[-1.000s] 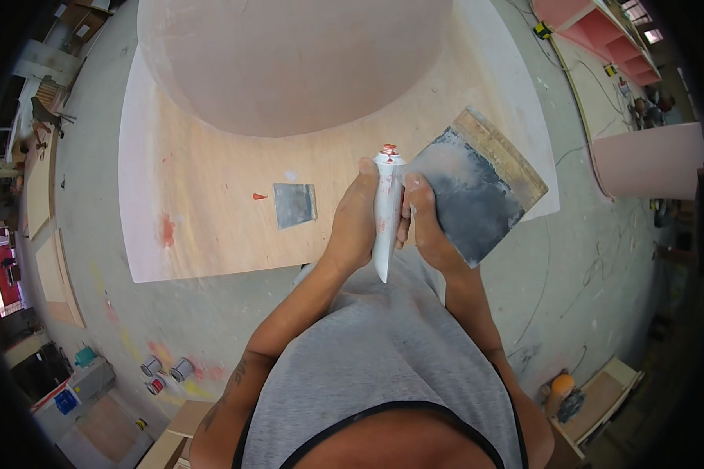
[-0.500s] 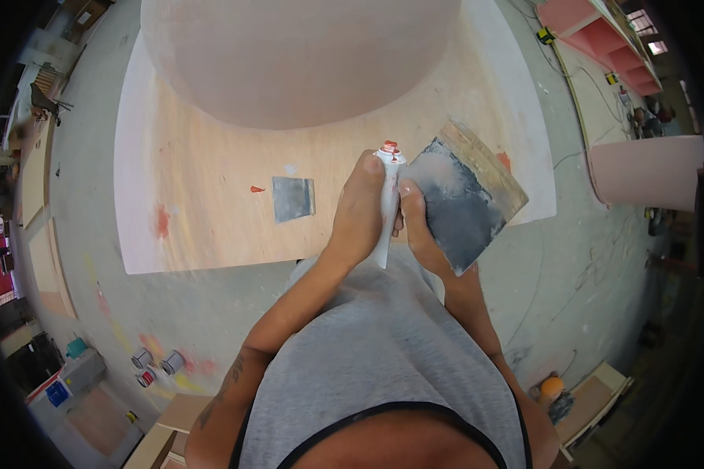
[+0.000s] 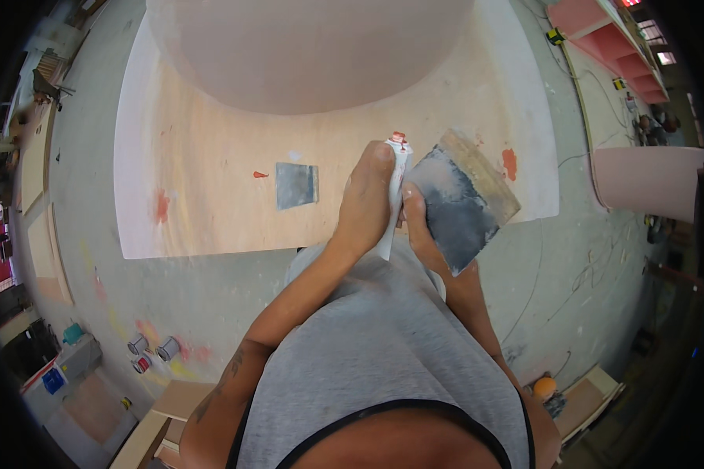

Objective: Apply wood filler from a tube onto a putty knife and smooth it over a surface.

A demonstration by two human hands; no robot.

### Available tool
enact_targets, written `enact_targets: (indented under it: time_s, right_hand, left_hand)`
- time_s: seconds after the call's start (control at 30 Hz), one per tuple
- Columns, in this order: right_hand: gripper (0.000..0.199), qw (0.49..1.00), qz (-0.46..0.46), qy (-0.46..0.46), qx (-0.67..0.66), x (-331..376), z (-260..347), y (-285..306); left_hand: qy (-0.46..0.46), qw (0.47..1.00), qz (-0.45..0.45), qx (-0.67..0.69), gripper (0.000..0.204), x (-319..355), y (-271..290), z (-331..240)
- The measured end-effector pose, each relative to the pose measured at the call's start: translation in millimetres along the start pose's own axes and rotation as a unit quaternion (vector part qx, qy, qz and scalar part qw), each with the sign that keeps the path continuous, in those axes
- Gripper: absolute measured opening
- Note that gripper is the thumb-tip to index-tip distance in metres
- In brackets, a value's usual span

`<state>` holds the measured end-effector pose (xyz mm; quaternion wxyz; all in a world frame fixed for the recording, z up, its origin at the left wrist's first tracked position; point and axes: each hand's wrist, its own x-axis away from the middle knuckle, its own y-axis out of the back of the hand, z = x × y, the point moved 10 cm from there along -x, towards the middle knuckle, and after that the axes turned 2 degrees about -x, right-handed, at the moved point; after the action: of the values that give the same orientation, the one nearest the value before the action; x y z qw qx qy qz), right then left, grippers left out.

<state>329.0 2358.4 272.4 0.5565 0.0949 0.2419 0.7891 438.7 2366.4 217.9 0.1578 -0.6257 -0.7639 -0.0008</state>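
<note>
My left hand [image 3: 365, 191] is wrapped round a white squeeze tube [image 3: 396, 176], its thumb near the top. Red paste smears the tube's open upper end, and its lower end looks flattened. Close beside it, my right hand [image 3: 416, 219] grips a wide, flat putty spreader [image 3: 455, 205] by its left side, thumb on top and the other fingers mostly hidden. Pale filler coats part of the spreader's dark face; its far edge is a tan, wood-like strip. Below both hands is a light plywood panel [image 3: 219, 203], where a smaller dark spreader [image 3: 296, 186] lies flat.
A big rounded, pale pink form [image 3: 313, 55] rises from the panel's far side. Red paste spots [image 3: 510, 162] mark the panel. Several cans [image 3: 167, 348] stand on the floor at lower left. A pink shelf unit [image 3: 602, 43], a pink cylinder [image 3: 648, 180] and loose cables are at right.
My hands, the tube and the large spreader have shifted slightly to the right relative to the panel. The red patch at the panel's right now shows more fully beyond the spreader. Both grips stay the same.
</note>
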Motion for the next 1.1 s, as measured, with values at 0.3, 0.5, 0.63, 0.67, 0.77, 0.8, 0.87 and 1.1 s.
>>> enact_targets:
  time_s: [0.3, 0.5, 0.63, 0.67, 0.77, 0.8, 0.87, 1.1]
  right_hand:
    - [0.019, 0.998, -0.026, 0.032, 0.046, 0, 16, 0]
    - [0.02, 0.998, -0.024, 0.028, 0.044, -1, 14, -2]
    - [0.019, 1.0, -0.016, 0.002, 0.026, -1, 7, -4]
    - [0.018, 0.999, -0.032, 0.013, 0.024, 1, 8, -2]
    - [0.015, 1.0, -0.01, 0.006, 0.021, 0, 3, -6]
    - [0.015, 1.0, -0.01, 0.006, 0.021, 0, 3, -6]
    - [0.012, 0.999, 0.0, 0.013, 0.043, 0, 5, -8]
    - [0.011, 0.998, -0.015, 0.024, 0.06, 7, 6, -15]
  left_hand:
    - [-0.015, 1.0, -0.026, -0.006, 0.056, -1, 7, 4]
    - [-0.011, 1.0, -0.025, 0.009, 0.054, -1, 8, 9]
    - [-0.032, 0.999, -0.021, 0.011, 0.053, -3, 8, 6]
    - [-0.031, 0.999, -0.022, 0.011, 0.053, -3, 8, 7]
    - [-0.035, 0.999, -0.024, 0.008, 0.052, -4, 9, 8]
    - [-0.034, 0.999, -0.026, 0.005, 0.053, -4, 9, 9]
    - [-0.032, 0.999, -0.029, 0.002, 0.053, -5, 10, 10]
    - [-0.045, 0.997, -0.064, -0.004, 0.055, -12, 22, 16]
